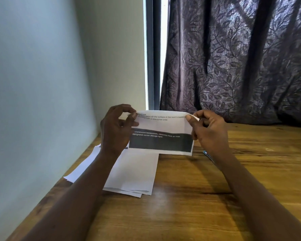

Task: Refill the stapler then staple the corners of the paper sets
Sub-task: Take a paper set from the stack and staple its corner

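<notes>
I hold a printed paper set [162, 134] upright above the wooden table [198, 197]; it has black text on top and a dark band across its lower part. My left hand [117, 128] pinches its upper left corner and my right hand [209, 130] pinches its upper right corner. More white paper sheets [132, 173] lie flat on the table below my left hand. A thin dark metallic object [208, 156], possibly part of the stapler, shows on the table beside my right wrist, mostly hidden by the arm.
A pale wall [42, 84] runs along the table's left edge. A dark patterned curtain [241, 58] hangs behind the table's far edge, with a window frame [153, 53] beside it.
</notes>
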Demonstrator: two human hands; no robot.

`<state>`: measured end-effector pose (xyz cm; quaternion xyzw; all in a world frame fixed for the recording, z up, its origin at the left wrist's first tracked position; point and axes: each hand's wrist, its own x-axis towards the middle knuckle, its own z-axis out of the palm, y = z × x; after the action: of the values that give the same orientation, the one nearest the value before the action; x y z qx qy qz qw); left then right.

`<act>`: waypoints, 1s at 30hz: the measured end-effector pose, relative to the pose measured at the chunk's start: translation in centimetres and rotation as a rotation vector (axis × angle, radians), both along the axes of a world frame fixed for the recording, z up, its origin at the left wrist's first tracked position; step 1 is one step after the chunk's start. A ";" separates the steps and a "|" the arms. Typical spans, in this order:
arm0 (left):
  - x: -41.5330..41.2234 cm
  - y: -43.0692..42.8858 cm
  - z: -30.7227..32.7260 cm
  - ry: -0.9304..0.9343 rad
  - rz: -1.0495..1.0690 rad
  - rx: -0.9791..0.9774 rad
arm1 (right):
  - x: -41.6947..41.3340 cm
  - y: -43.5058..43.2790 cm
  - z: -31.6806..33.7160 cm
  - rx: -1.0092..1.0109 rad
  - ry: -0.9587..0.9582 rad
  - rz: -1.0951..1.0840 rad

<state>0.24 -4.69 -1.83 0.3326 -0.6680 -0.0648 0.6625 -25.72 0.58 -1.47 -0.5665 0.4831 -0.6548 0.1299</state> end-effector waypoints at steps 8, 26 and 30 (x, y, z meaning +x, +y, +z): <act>0.0 0.8 0.1 0.038 -0.054 -0.004 | 0.0 -0.1 0.8 0.135 -0.591 0.375; -0.1 -0.6 -0.4 0.452 -0.339 0.535 | -1.3 -1.4 -0.3 0.261 -0.670 0.349; -0.3 -1.0 -1.0 0.463 -0.403 0.625 | -1.5 -1.6 -0.4 0.293 -0.625 0.279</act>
<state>-0.10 -5.71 -2.86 0.3568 -0.5019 -0.4647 0.6363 -27.24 -0.99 -1.87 -0.3751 0.4266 -0.6962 0.4389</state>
